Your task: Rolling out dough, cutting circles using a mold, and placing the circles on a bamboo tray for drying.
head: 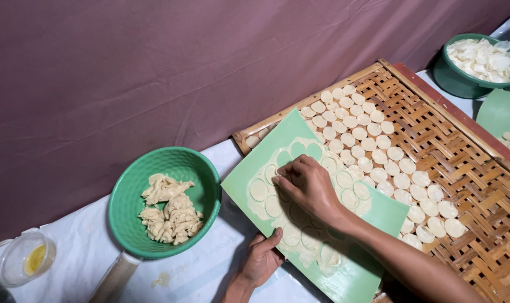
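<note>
A white cloth [199,275] covers the table before a maroon curtain [126,73]. The left hand [261,259] grips the near edge of a green board [372,216] propped on a woven tray [468,168]. The right hand [306,184] pinches the dough sheet [266,193] on the board. A green bowl [131,191] of dough scraps [171,216] sits just left.

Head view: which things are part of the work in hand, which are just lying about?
In use:
right hand picking at dough sheet
left hand steadying green board
cut rounds on woven tray
scrap bowl

Lying about:
far bowl
clear tub
second green board
</note>
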